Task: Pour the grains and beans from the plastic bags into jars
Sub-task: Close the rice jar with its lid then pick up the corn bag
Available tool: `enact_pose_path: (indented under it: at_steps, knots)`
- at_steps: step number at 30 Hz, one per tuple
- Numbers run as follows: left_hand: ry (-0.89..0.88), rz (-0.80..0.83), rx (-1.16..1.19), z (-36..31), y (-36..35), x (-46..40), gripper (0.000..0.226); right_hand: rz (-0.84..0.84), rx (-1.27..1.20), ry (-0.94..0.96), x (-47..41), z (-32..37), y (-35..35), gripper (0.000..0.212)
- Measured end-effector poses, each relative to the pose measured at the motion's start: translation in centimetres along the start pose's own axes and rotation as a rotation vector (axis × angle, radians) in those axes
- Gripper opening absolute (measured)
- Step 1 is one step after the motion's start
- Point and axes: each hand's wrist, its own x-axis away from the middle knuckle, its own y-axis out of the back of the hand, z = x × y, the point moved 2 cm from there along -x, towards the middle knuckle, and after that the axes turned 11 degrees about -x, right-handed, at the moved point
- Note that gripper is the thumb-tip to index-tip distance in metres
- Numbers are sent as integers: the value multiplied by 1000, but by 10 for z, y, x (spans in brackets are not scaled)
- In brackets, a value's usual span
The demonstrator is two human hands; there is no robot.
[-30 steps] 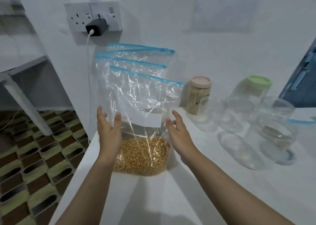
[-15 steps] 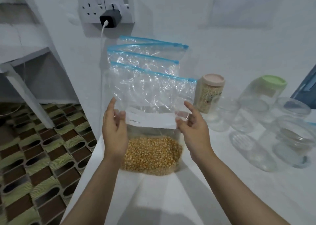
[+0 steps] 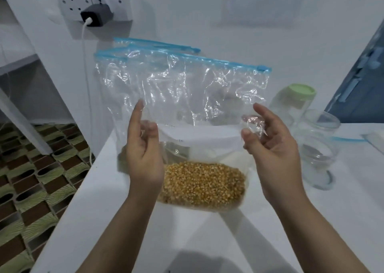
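I had the corn bag [image 3: 187,110] upright between both hands, left hand [image 3: 145,148] and right hand [image 3: 270,152] pinching its sides, blue zip seal [image 3: 187,59] running crosswise above my fingertips; open jar [image 3: 318,148] sat rightward.

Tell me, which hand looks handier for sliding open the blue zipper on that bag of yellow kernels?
Probably the right hand. The zipper slider sits at the right end of the bag, just above that hand's fingers. The left hand already pinches the bag's left side, so it can steady the bag.
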Motion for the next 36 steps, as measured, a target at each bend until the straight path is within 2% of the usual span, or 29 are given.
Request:
enact_pose_path:
  at_steps: [4,7,14,19,23,27,30,36]
  knots:
    - [-13,24,-1,-13,-41,32,40,10,20,29,1,19,49,48]
    - [42,21,-42,-20,-69,60,41,12,32,20,3,27,85,48]
    - [48,60,-100,-8,-120,117,45,62,42,-13,6,21,149,50]
    - [4,22,-147,-2,-127,127,45,72,-29,-45,5,18,169,65]
    - [-54,-73,-315,-5,-128,119,42,66,-75,-51,-16,28,170,59]
    - [-138,-163,-677,-11,-142,110,55,84,27,66,-45,36,161,52]
    - [-208,-88,-760,-21,-163,108,50,94,27,83,-61,38,154,50]
    - [-405,108,-698,-50,-212,91,47,165,43,145,-67,47,143,50]
